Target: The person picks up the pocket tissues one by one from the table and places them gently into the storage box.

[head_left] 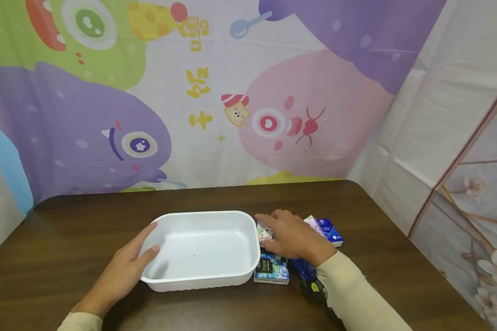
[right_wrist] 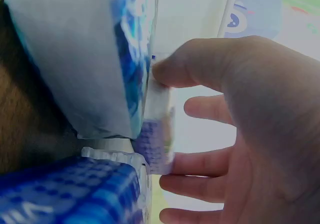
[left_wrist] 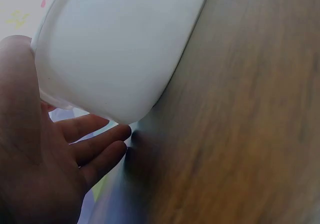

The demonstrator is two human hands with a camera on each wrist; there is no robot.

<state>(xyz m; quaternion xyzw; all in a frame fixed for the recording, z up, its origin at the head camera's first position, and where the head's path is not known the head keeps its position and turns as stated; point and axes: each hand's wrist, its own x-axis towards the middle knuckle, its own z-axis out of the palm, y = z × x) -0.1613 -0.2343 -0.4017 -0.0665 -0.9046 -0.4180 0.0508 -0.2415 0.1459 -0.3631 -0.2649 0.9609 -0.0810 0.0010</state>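
White bin [head_left: 203,248], lower centre of frame, gripped at left rim by left hand [head_left: 124,263]. Small cartoon packet [head_left: 266,232], right of centre beside bin, gripped by right hand [head_left: 291,234]. Blue-green packet [head_left: 276,269] seen just below it in frame, on table [head_left: 37,271].

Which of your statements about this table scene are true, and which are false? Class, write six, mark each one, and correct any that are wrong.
1. The left hand is at the left end of the white tray. True.
2. Packets fill the white tray. False: no packets lie in it.
3. The right hand touches a cartoon-printed packet. True.
4. The packet marked "Face" is inside the white tray. False: it lies outside, to the right.
5. The tabletop is dark brown. True.
6. The right sleeve is dark blue. False: it is pale cream.
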